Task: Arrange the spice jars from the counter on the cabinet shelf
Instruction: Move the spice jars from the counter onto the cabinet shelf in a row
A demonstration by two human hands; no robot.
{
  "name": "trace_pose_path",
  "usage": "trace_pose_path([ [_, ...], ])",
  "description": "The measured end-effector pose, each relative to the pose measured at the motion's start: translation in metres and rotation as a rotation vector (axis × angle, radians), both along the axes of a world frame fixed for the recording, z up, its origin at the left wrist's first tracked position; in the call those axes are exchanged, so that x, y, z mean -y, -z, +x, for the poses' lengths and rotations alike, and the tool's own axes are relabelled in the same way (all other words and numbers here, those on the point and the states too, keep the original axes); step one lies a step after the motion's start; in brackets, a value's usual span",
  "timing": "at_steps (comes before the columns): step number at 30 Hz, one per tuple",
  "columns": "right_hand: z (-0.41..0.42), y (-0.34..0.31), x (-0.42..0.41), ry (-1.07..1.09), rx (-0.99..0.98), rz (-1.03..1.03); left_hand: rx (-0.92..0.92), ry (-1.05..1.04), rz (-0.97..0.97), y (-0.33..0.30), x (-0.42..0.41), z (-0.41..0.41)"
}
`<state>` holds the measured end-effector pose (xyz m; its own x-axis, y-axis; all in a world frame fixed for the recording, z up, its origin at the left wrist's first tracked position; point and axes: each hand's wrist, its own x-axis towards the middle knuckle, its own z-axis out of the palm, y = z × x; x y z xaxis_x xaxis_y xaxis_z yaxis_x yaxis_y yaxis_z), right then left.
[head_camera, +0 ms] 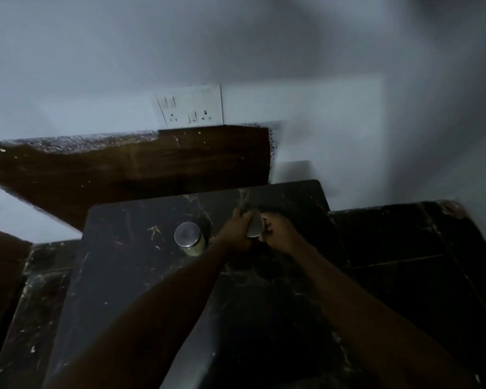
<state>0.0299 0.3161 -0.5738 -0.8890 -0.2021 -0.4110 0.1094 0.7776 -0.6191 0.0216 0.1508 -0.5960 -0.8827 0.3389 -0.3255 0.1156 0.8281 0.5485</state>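
On the black marble counter (141, 265) stands a glass spice jar (189, 237) with a round silver lid. To its right, a second jar with a silver lid (254, 227) is held between both hands. My left hand (235, 233) wraps its left side and my right hand (279, 230) grips its right side. Most of that jar's body is hidden by the fingers. The picture is dim and blurred.
A dark wooden board (141, 167) leans behind the counter against the white wall. A white switch and socket plate (192, 106) sits on the wall above it. Dark floor tiles (399, 242) lie to the right, lower than the counter.
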Motion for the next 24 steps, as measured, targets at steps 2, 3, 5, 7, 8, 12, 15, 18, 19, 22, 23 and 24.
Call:
trace_pose_path([
  [2,-0.015,-0.021,0.002,0.134,-0.123,0.079,-0.064,0.053,0.129,-0.029,0.005,-0.01],
  [3,-0.018,-0.038,-0.002,0.271,-0.207,0.195,-0.1,0.084,0.178,-0.044,0.007,-0.012],
  [5,-0.027,-0.082,-0.013,0.215,-0.312,0.166,-0.205,0.149,0.255,-0.084,0.01,-0.022],
  [7,-0.034,-0.132,-0.026,-0.135,-0.255,-0.036,-0.284,0.195,0.322,-0.12,0.007,-0.034],
  [8,-0.03,-0.157,-0.033,-0.173,-0.242,-0.057,-0.332,0.209,0.345,-0.139,0.006,-0.034],
  [12,-0.034,-0.279,-0.044,-0.251,-0.538,-0.032,-0.59,0.246,0.506,-0.232,0.0,-0.046],
  [15,-0.026,-0.358,-0.046,-0.212,-0.683,-0.109,-0.811,0.246,0.615,-0.296,-0.002,-0.052],
  [18,-0.032,-0.422,-0.044,-0.172,-0.786,-0.194,-0.963,0.221,0.718,-0.358,-0.005,-0.063],
  [19,-0.037,-0.442,-0.043,-0.15,-0.824,-0.207,-1.002,0.209,0.743,-0.38,-0.005,-0.066],
  [22,-0.051,-0.488,-0.039,-0.082,-0.906,-0.257,-1.024,0.16,0.832,-0.434,-0.01,-0.078],
  [23,-0.056,-0.5,-0.038,-0.062,-0.949,-0.242,-1.02,0.137,0.865,-0.448,-0.012,-0.083],
  [24,-0.062,-0.511,-0.036,-0.05,-0.987,-0.219,-1.011,0.115,0.899,-0.461,-0.013,-0.088],
])
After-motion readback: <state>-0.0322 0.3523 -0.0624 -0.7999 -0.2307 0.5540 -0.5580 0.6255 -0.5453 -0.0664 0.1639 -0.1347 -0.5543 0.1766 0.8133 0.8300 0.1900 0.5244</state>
